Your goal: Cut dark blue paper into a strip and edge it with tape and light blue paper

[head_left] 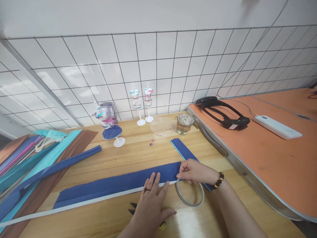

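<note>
A long blue strip of fabric or paper [111, 183] lies across the wooden table, a narrow white tape [96, 201] running along its near edge. My left hand [153, 198] presses flat on the tape and the strip's near edge, fingers spread. At the strip's right end, my right hand [195, 172] has its fingers pinched at the top of a thin ring-shaped tape roll [190, 202]. The exact grip is partly hidden. A shorter blue strip with a light-blue edge [182, 148] passes beneath my right hand. Scissors [133, 205] are mostly covered by my left hand.
Coloured strips [56, 148] are heaped at the left. Behind stand a small dressed figure with a blue skirt [112, 132], two little dress stands [140, 122] [149, 119], a clear disc [162, 127] and a glass jar [185, 125]. An orange board [260, 158] holds a black headset [230, 122] and white power bank [277, 127].
</note>
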The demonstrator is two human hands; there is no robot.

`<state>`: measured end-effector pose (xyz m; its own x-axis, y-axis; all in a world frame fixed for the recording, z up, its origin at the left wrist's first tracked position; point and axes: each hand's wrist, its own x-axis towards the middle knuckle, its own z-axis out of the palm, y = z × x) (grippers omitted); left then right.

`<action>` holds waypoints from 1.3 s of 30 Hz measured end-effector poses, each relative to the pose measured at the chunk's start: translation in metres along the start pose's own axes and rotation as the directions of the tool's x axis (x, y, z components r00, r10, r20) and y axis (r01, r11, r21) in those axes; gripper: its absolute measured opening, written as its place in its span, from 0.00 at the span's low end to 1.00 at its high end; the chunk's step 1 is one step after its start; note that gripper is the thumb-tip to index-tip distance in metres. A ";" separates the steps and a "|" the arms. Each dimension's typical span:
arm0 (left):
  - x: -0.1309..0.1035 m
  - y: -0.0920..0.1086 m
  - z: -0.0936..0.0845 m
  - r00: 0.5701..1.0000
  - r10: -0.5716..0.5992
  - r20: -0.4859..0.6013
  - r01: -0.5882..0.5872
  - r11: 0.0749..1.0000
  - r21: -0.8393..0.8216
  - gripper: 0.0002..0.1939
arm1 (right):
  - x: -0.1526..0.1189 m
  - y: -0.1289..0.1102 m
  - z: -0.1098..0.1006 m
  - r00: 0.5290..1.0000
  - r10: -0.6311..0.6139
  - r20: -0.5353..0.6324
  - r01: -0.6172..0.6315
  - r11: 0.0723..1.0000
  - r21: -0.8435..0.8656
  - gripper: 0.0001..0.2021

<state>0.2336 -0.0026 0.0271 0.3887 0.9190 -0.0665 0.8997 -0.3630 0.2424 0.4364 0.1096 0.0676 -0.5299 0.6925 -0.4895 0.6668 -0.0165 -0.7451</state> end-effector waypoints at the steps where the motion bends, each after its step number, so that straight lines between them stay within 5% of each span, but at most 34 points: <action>1: 0.000 0.000 0.001 1.000 0.001 -0.004 0.000 1.000 0.004 0.39 | 0.000 0.000 0.000 1.000 0.007 -0.010 -0.007 1.000 -0.002 0.15; 16: 0.004 0.006 0.001 0.999 -0.020 -0.029 0.022 0.996 0.089 0.37 | -0.002 0.011 -0.009 0.999 0.039 0.000 -0.039 0.999 0.011 0.18; 25: 0.005 0.009 0.016 0.989 -0.025 -0.148 0.049 0.986 0.157 0.37 | -0.012 0.013 -0.019 0.998 -0.007 0.055 0.007 1.000 -0.002 0.25; 39: 0.017 0.022 0.020 0.979 -0.130 -0.155 0.147 0.983 0.105 0.39 | -0.004 0.023 -0.024 0.998 -0.023 -0.062 0.016 0.993 -0.113 0.22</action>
<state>0.2640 0.0015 0.0124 0.2329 0.9711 0.0530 0.9630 -0.2378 0.1266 0.4670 0.1236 0.0634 -0.5116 0.7363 -0.4429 0.7130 0.0762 -0.6970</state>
